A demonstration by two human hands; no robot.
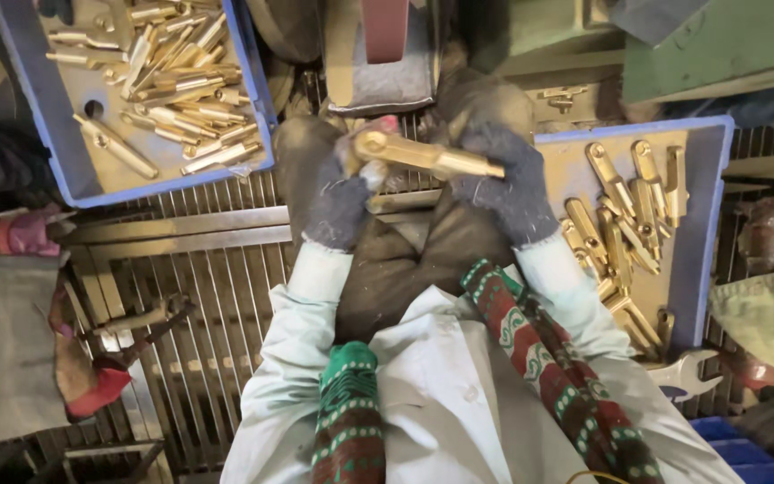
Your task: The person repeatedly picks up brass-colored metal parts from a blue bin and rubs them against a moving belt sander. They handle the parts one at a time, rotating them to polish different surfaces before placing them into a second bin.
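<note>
Slatted metal grating [217,269] runs under the whole scene, dark with grime. At the upper left sits a blue tray [42,134] heaped with brass parts [181,90], its near rim angled toward the knees. Lower left, a hammer-like tool [141,323] lies on the slats beside red rags.

Near the middle, the left hand [338,202], in a dark knit glove, is clenched around the round-headed end of a brass piece [423,157]. Its long axis lies almost level across the view, tilted slightly down to the right, with the round head pointing left and the narrow end pointing right. The right hand [503,179], also gloved, grasps that narrow end. The piece is held above the lap, in front of a belt sander [387,45].

To the right, a second blue tray [709,233] holds more brass pieces in rows; its inner edge lies just beside the right wrist. A wrench [692,372] lies below that tray. Open room remains between the two trays, above the grating.
</note>
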